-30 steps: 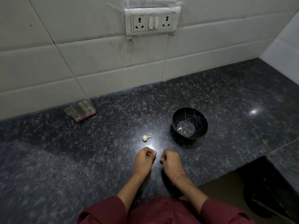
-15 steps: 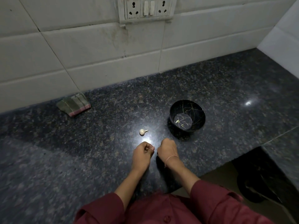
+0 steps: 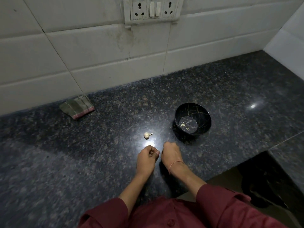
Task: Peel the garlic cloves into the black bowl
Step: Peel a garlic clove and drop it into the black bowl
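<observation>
A black bowl (image 3: 192, 120) with gold veins stands on the dark granite counter (image 3: 98, 153), and two small pale garlic pieces (image 3: 182, 125) lie at its bottom. Left of the bowl a small garlic head (image 3: 147, 135) with a short stem rests on the counter. Just in front of it, my left hand (image 3: 147, 156) and my right hand (image 3: 170, 153) meet fingertip to fingertip. Both have their fingers curled in, pinching something small between them. A garlic clove is what they appear to hold, but the fingers hide it.
A folded green cloth (image 3: 77, 106) with a pink edge lies at the back left against the white tiled wall. A socket panel (image 3: 153, 9) sits on the wall above. The counter's edge drops off at the right front (image 3: 213, 176).
My hands have closed the small gap between them and now touch at the fingertips. The view has tilted down a little. The bowl and garlic head have not moved.
</observation>
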